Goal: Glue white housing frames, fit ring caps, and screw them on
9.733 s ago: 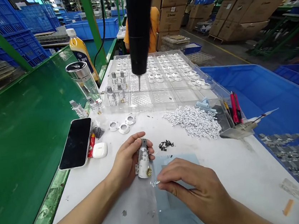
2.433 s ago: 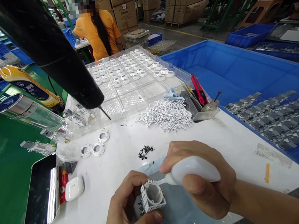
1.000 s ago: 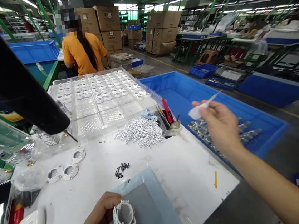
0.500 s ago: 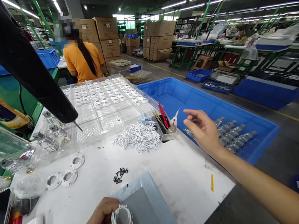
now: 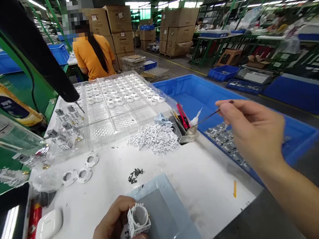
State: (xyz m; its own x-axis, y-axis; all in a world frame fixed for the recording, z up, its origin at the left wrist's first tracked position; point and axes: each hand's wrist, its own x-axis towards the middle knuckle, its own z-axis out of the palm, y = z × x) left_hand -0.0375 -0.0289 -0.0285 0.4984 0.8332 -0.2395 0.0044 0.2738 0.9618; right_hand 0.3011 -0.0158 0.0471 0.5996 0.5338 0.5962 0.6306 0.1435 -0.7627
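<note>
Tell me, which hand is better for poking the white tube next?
Probably the right hand: it pinches a thin dark stick, while the left hand is busy gripping the white tube.

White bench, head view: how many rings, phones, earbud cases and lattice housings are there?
White rings: 3
Phone: 1
Earbud case: 1
White lattice housing: 1
Total: 6

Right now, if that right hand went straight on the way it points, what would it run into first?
The thin dark rod in the right hand, tip first, would probably meet the white applicator in the metal holder at the table's edge. Depth is unclear, so it might pass above.
</note>
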